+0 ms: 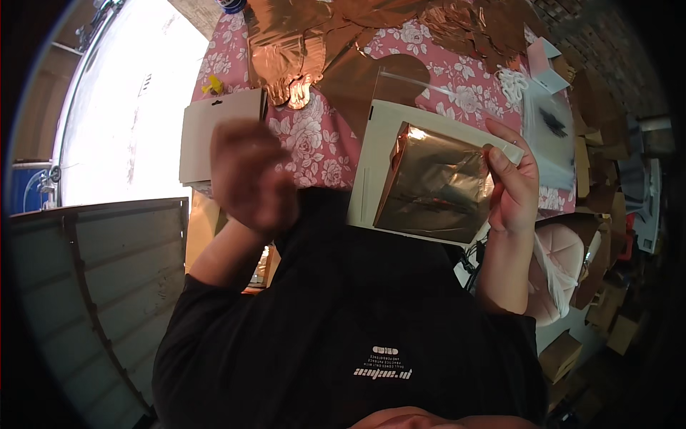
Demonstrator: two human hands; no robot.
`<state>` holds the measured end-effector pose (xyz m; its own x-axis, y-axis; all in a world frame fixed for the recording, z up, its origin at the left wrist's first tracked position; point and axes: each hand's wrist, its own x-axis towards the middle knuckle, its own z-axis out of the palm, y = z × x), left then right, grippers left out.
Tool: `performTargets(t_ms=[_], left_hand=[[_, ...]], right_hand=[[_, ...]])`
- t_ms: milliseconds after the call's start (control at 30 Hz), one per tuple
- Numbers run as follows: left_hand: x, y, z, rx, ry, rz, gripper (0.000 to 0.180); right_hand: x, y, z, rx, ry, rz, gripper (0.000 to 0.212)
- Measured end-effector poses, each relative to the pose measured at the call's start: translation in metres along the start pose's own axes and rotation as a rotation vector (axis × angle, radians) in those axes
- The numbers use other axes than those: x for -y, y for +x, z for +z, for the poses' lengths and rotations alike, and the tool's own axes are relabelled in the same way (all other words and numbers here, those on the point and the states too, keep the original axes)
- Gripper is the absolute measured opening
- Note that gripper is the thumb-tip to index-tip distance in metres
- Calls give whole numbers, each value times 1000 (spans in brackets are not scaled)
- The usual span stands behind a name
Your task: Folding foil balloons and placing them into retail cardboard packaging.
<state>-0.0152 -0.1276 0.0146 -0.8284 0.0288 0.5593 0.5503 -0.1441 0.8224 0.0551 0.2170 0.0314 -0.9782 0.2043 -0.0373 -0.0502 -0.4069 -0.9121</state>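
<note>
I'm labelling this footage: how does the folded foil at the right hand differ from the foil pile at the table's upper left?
The folded foil is a compact, four-sided packet; the foil pile is spread out, with uneven edges. The folded foil lies against a pale card, held by the right hand; the foil pile rests on the floral tablecloth. Both are shiny and coppery.

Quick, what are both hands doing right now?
Left hand: too blurred to tell open or closed.
Right hand: closed, holding a pale card with folded copper foil on it.
</note>
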Motion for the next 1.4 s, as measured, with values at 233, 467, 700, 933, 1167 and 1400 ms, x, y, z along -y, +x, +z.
performTargets(t_ms=[233,467,700,933,1167,1400], left_hand=[[6,18,18,336,-74,-132,82],[-7,10,35,426,-499,-516,62],[-8,3,32,415,-431,-617,29],[6,2,16,552,-222,-556,33],[28,-5,-2,671,-308,-578,27],[17,-4,-12,769,-272,-548,29]], right_hand=[[-5,-10,5,58,3,-4,40],[-12,-23,5,82,-53,12,44],[-14,-29,11,172,52,60,40],[-24,-35,-3,212,-127,17,32],[-35,-40,-19,257,-144,-8,22],[-29,-41,-23,344,-302,-12,15]])
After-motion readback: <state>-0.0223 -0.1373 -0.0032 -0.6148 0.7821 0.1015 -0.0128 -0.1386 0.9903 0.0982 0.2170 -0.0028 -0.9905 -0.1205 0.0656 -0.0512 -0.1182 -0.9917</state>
